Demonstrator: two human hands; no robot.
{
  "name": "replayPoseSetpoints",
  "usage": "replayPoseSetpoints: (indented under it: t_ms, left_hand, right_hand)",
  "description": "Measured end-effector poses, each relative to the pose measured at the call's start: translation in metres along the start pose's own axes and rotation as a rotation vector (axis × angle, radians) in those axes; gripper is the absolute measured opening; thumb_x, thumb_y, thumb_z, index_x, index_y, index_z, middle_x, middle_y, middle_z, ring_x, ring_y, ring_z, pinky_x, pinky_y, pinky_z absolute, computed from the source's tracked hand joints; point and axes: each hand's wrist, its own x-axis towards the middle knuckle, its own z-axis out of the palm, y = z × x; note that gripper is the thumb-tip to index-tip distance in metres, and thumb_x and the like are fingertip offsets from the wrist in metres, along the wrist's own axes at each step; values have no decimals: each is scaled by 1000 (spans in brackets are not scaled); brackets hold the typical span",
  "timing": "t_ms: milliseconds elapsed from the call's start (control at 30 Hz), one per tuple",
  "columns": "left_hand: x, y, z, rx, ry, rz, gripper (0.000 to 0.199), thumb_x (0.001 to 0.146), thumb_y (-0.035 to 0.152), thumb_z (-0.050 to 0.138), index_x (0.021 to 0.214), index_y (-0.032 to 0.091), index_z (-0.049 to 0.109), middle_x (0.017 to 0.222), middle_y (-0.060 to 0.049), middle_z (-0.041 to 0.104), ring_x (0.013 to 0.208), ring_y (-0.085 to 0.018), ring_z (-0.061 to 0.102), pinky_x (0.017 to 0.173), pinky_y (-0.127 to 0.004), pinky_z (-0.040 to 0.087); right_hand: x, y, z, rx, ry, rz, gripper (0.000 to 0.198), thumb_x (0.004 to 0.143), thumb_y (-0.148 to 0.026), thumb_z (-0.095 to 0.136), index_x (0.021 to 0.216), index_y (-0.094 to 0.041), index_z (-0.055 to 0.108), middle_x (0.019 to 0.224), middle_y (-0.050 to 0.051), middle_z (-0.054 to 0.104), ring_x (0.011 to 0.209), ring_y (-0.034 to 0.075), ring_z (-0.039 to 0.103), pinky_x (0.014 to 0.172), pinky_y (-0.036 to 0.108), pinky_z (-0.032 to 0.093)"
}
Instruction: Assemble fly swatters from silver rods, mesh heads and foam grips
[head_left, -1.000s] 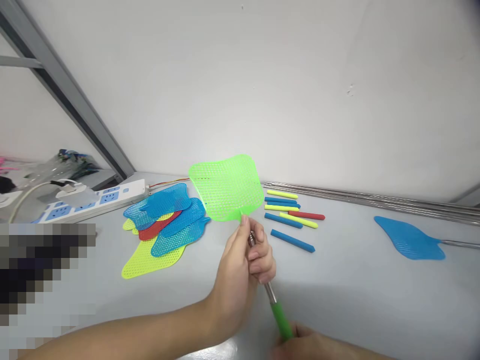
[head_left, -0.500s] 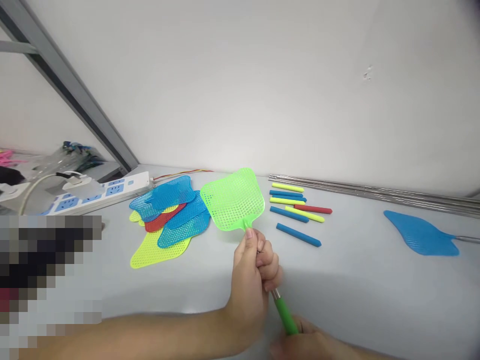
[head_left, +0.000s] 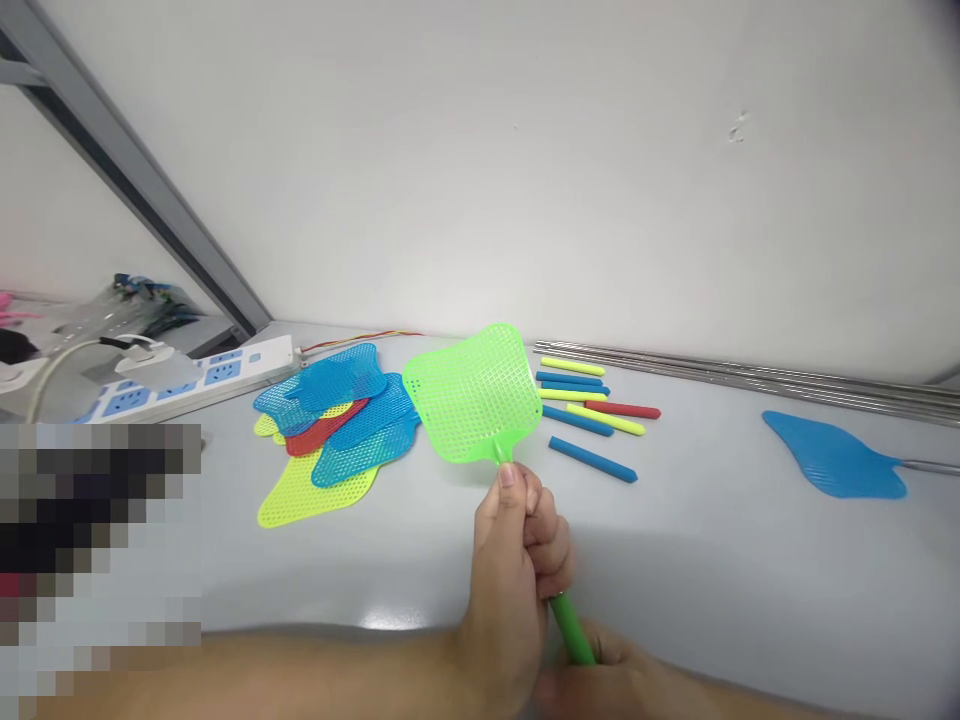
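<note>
A bright green fly swatter (head_left: 476,395) is held up at the middle, its meshed head tilted above the table. My left hand (head_left: 521,545) is closed around its shaft just below the head, thumb on the neck. Lower down, my right hand (head_left: 607,675) grips the green handle (head_left: 571,628); it is blurred and partly cut off by the lower edge. The metal shaft is hidden within my left fist. Blue, red and yellow swatter heads (head_left: 319,500) lie overlapping to the left. Blue, yellow and red handle tubes (head_left: 592,459) lie just right of the green head.
A bundle of thin metal rods (head_left: 720,376) runs along the wall. To the right lies a blue swatter (head_left: 840,455) with a metal shaft. A white power strip (head_left: 259,365) with plugs and cables sits at the left, near a grey metal frame (head_left: 150,170).
The bare metal between my left fist and the green handle no longer shows; the handle top now meets the fist. The green head appears slightly higher and larger, and the view has shifted slightly.
</note>
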Motion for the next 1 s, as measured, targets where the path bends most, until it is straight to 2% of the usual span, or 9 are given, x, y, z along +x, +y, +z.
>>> replayPoseSetpoints:
  t_ms: [100,300,433,500,567,667,733,833,1000]
  left_hand:
    - [0,0,0,-5,-4,-13,42,86,51,36,61,18,27,52,8,17,41,-4,8,34,-14,13]
    - [1,1,-1,5,-14,-15,42,85,51,37,62,18,29,52,8,18,41,-4,8,34,-14,13]
    - [0,4,0,43,-17,-20,41,86,50,37,62,18,30,52,8,21,41,-4,12,36,-14,18]
    - [0,7,1,50,-45,-36,40,86,49,37,63,18,32,52,8,22,40,-4,14,36,-15,20]
    - [2,11,2,58,-91,-83,38,85,50,38,66,18,36,52,8,24,39,-4,18,38,-15,24]
    - [11,20,4,88,-135,-166,32,85,50,39,76,19,44,54,7,34,39,-5,28,41,-18,32]
    - [21,29,5,107,-121,-176,30,85,47,41,85,19,47,60,4,44,40,-7,37,41,-20,36]
    - [35,42,8,89,-65,-30,26,86,39,42,81,15,50,65,-2,53,48,-9,48,48,-21,41]
    - [41,46,10,174,-157,-117,32,89,40,36,84,13,52,73,-6,60,41,-6,46,40,-17,36]
  right_hand:
    - [0,-1,0,-24,-2,-5,23,62,-29,61,60,-15,44,45,-8,35,40,2,28,40,21,14]
    - [-2,-15,6,-72,-2,34,26,60,-29,61,54,-17,39,43,-9,33,38,2,27,40,22,13]
    - [-6,-26,12,-56,6,78,30,61,-29,59,49,-18,34,36,-11,28,34,1,22,39,22,10]
    - [-7,-27,14,-47,52,94,28,59,-28,60,48,-18,36,35,-11,29,33,1,22,38,22,9]
    - [-8,-27,13,-24,40,92,30,57,-30,61,46,-18,35,34,-11,29,31,1,23,38,23,8]
    - [-9,-25,10,33,-74,63,41,61,-35,62,42,-18,30,32,-10,27,29,1,20,37,24,7]
    - [-9,-23,8,57,-91,22,44,64,-37,62,42,-17,30,34,-10,26,30,1,19,37,23,7]
    - [-8,-20,5,55,-99,-3,46,66,-38,64,43,-16,31,34,-10,25,31,1,20,38,23,8]
    - [-2,-10,4,46,-101,-13,52,66,-49,64,45,-17,30,38,-10,25,35,2,20,40,22,12]
